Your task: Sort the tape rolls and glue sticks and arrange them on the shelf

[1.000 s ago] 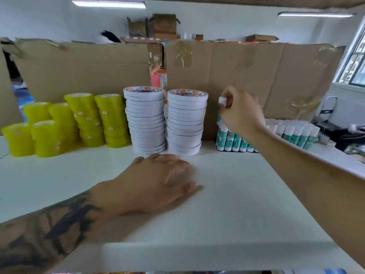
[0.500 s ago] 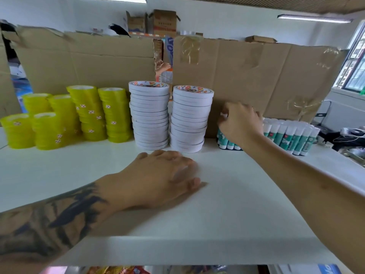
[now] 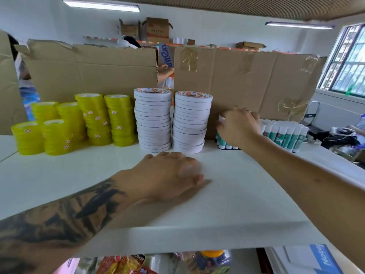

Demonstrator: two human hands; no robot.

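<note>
The glue sticks (image 3: 284, 135) stand upright in a tight row at the back right of the white shelf (image 3: 237, 194), green bodies with white caps, against the cardboard wall (image 3: 246, 80). Your right hand (image 3: 239, 125) is at the left end of that row, its fingers (image 3: 220, 123) curled around the white cap of one stick; the sticks directly behind your hand are hidden. Just left of it stand two tall stacks of white tape rolls (image 3: 171, 120), side by side and nearly touching. Further left are the yellow tape rolls (image 3: 79, 121), in several stacks, the taller ones at the back and the shorter ones nearer the front left.

Your left hand (image 3: 167, 175) rests palm down on the bare shelf in front of the white stacks, fingers loosely bent and gripping nothing. Below the shelf's front edge you can see colourful packets (image 3: 122, 264) and a blue and white box (image 3: 324, 258).
</note>
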